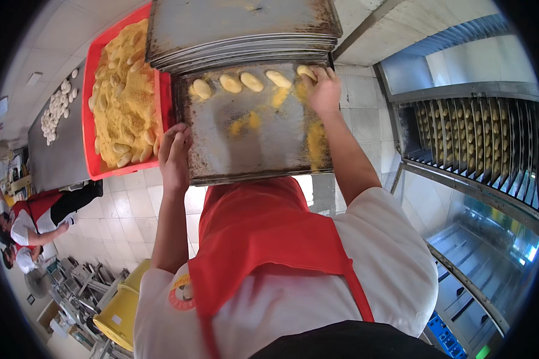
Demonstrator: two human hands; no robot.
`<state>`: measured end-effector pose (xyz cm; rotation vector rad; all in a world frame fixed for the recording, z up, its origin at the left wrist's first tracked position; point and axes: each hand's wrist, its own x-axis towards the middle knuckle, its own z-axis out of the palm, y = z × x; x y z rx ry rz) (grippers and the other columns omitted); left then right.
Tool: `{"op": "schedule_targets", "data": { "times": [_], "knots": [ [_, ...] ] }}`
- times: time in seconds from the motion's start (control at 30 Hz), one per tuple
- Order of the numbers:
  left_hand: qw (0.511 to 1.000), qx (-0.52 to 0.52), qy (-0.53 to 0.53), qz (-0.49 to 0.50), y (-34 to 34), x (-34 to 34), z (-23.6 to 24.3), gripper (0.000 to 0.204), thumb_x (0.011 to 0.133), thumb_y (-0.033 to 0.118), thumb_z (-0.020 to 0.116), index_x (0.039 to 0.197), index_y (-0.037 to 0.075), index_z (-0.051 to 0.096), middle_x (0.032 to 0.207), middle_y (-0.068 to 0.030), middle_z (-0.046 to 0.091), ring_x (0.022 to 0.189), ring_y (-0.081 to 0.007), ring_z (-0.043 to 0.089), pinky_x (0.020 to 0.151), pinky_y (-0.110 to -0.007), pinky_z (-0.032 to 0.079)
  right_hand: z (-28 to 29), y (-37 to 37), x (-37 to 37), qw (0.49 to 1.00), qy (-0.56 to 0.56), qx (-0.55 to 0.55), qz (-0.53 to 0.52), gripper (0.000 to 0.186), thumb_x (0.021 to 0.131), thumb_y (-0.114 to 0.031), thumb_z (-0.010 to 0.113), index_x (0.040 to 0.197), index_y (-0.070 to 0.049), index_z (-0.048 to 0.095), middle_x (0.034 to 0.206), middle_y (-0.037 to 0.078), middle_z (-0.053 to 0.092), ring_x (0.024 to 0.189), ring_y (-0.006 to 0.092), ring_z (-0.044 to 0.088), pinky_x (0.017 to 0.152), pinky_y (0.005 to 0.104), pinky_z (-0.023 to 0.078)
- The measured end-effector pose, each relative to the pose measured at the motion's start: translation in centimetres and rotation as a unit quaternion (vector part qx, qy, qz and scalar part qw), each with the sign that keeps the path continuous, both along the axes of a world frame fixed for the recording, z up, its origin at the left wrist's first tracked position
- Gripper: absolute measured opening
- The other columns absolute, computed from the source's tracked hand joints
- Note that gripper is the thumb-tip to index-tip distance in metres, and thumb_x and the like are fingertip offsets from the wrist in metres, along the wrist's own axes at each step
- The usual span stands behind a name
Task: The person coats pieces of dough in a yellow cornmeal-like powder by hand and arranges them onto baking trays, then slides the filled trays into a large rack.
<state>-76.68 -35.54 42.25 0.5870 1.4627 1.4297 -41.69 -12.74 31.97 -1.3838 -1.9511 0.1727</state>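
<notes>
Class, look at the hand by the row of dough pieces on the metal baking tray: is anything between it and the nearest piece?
Nothing visible: the right hand already touches the end pale oval dough piece on the worn metal baking tray.

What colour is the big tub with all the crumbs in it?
The tub is red, filled with yellow crumbs; the head view shows it.

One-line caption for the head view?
Right hand lays dough pieces on a metal tray; left hand grips its edge.
</notes>
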Motion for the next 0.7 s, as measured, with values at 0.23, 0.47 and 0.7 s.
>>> {"op": "schedule_targets", "data": {
  "times": [0.23, 0.47, 0.7],
  "knots": [
    [0.994, 0.000, 0.064, 0.094, -7.9, -4.6, 1.2, 0.035, 0.110, 0.018, 0.054, 0.138, -0.002, 0.056, 0.138, -0.0130, 0.060, 0.133, -0.0234, 0.057, 0.111, -0.041, 0.046, 0.4, -2.1, -1.4, 0.993, -0.096, 0.045, -0.052, 0.029, 0.084, -0.024, 0.083, 0.109, -0.010, 0.079, 0.105, 0.007, 0.067, 0.101, 0.0317, 0.063, 0.085, 0.0462, 0.050],
    [0.989, 0.027, 0.050, 0.135, -11.1, -15.5, -0.3, 0.034, 0.109, 0.017, 0.054, 0.138, -0.001, 0.056, 0.136, -0.0141, 0.062, 0.133, -0.0233, 0.058, 0.112, -0.042, 0.046, 2.2, -2.6, -8.3, 0.990, -0.088, -0.091, 0.058, 0.030, 0.089, -0.015, 0.075, 0.117, -0.003, 0.076, 0.115, 0.021, 0.073, 0.105, 0.0389, 0.069, 0.092, 0.0453, 0.056],
    [0.969, 0.074, 0.217, 0.088, -11.4, -29.4, -0.7, 0.029, 0.104, 0.013, 0.062, 0.127, -0.005, 0.063, 0.128, -0.0157, 0.066, 0.119, -0.0223, 0.064, 0.105, -0.035, 0.049, 1.6, -4.1, -9.4, 0.974, -0.208, -0.080, 0.043, 0.026, 0.093, -0.010, 0.067, 0.117, -0.005, 0.077, 0.110, 0.019, 0.071, 0.103, 0.0401, 0.067, 0.090, 0.0447, 0.056]
  ]
}}
